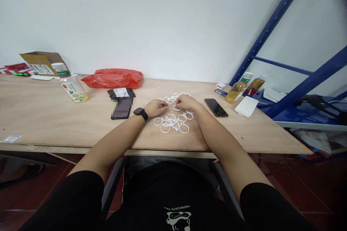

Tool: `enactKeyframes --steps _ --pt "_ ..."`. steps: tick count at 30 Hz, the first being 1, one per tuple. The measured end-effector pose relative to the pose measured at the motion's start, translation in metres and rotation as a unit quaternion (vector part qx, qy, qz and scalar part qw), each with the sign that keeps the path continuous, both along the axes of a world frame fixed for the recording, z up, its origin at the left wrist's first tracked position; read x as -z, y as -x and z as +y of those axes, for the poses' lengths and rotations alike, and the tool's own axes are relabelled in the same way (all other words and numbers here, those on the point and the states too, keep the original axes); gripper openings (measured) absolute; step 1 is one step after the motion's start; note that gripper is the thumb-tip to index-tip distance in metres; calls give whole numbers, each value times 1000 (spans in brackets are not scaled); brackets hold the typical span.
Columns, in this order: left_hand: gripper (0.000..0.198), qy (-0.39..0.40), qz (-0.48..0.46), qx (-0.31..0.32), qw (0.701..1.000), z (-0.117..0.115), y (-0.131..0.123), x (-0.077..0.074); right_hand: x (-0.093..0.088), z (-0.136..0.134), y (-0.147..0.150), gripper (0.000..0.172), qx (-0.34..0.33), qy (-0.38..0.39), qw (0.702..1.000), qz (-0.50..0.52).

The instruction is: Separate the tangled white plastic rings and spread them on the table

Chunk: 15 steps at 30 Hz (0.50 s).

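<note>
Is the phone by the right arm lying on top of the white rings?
No, that phone lies off to the right, apart from the white rings, touching none.

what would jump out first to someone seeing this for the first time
The scatter of white plastic rings in the middle of the plywood table draws the eye first, with the left hand and right hand meeting in their midst. Next come the red plastic bag at the back by the wall and the blue metal rack slanting up on the right.
</note>
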<state>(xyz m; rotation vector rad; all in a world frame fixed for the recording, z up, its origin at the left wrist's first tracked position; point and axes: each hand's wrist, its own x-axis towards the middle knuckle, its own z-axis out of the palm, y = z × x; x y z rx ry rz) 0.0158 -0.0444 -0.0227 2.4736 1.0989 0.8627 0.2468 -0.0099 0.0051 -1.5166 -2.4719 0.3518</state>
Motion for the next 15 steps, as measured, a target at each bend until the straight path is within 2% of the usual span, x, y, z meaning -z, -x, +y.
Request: enactKeyframes --steps 3,6,10,15 --pt "44 -18 -35 -6 999 0 0 0 -2 -9 17 10 -43 -71 993 79" --pt "54 -41 -57 -10 998 -1 -1 -1 -4 -17 29 10 -28 -78 989 126" --pt "48 -42 -74 -43 995 -2 -2 -3 -3 -18 32 15 -14 -25 969 245" --pt "48 8 -135 -86 987 -1 -7 -2 5 -23 26 31 -38 49 912 405"
